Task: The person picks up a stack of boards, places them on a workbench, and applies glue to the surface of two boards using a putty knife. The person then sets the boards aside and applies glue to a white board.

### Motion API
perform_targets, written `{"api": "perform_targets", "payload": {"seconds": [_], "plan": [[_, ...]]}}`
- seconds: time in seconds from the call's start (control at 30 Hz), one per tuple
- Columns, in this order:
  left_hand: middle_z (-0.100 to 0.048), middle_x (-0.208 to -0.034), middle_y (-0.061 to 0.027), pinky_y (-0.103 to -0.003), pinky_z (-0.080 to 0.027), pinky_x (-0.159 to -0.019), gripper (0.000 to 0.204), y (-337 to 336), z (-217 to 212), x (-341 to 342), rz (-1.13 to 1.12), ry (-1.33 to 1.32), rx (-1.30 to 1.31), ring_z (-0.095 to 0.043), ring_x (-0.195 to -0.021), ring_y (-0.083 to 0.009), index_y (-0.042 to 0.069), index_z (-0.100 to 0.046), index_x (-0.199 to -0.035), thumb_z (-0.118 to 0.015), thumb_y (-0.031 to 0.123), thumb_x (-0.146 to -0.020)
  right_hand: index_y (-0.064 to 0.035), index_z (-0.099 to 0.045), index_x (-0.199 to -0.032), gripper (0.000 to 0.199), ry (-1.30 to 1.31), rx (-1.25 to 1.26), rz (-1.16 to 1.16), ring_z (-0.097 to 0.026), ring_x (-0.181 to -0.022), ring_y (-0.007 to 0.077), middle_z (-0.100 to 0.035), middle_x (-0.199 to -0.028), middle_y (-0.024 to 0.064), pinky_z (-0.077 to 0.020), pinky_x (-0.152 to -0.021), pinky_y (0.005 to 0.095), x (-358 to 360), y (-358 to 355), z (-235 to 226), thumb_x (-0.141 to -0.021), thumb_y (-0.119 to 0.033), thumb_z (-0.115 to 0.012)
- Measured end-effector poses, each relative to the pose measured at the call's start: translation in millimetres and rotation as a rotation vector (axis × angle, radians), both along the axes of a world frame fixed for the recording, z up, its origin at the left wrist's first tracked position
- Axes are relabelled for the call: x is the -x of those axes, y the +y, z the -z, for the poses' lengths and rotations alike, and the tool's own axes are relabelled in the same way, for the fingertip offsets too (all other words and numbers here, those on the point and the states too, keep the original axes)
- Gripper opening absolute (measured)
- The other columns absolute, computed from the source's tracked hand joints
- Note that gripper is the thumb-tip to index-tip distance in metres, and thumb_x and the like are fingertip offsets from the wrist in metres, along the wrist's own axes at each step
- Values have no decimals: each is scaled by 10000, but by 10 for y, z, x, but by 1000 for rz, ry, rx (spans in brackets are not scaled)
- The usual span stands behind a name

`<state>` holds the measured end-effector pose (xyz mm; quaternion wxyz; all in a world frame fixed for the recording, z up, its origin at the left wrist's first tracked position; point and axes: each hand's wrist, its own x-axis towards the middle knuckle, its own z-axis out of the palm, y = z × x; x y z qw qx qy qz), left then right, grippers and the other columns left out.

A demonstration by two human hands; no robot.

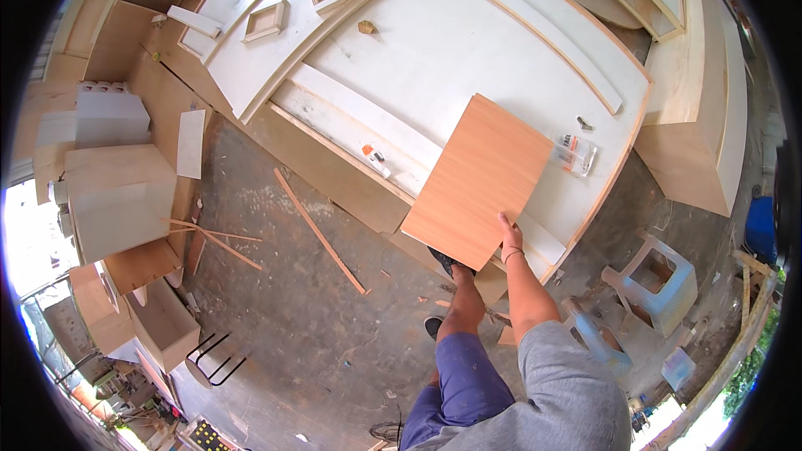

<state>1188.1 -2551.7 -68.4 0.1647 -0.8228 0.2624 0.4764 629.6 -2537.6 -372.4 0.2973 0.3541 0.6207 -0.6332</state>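
Note:
My right hand (510, 236) is closed on the near right edge of a rectangular wood-grain board (480, 179), with the thumb on top and the other fingers hidden below. The board lies tilted across the near edge of a large white panel (409, 54) that serves as a work surface. Part of it juts out over the floor. Just right of the board is a clear plastic packet (573, 155), with a small dark metal piece (584, 124) beyond it. To its left, a small orange and white tube-like item (376, 160) rests on the panel. My left hand is out of view.
Long white strips (363, 117) and small wooden frames (266, 20) lie on the panel. Wooden cabinets stand at left (117, 200) and right (689, 100). A worn plastic stool (660, 284) is at right. Thin wooden strips (322, 230) lie on the concrete floor.

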Motion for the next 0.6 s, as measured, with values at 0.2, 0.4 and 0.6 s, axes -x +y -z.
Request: {"api": "perform_targets", "payload": {"seconds": [0.2,0.4,0.6], "plan": [[-627,-696,-56,-310,-441,-575,438,-182,52,416,-17,-5,-37,-563,-633,-126,22,-627,-737,-557,410,-928,-33,-417,-1256,646,-90,92,91,-568,-1084,257,-561,-1182,112,-508,-888,432,-66,-146,-4,-768,-250,-780],[-630,-699,-58,-306,-443,-583,439,-219,22,610,-38,17,-47,-565,-642,-125,21,-631,-740,-557,410,-929,-92,-469,-1249,546,-324,177,-47,-585,-1079,260,-586,-1164,71,-527,-847,455,-55,-199,-219,-797,-216,-748],[-633,-702,-59,-303,-445,-591,441,-117,-20,711,-83,69,-20,-568,-651,-124,19,-635,-743,-557,411,-930,-37,-547,-1168,504,-152,190,28,-616,-975,217,-629,-1046,91,-529,-785,382,-3,-436,-868,-736,-154,-779]]}}
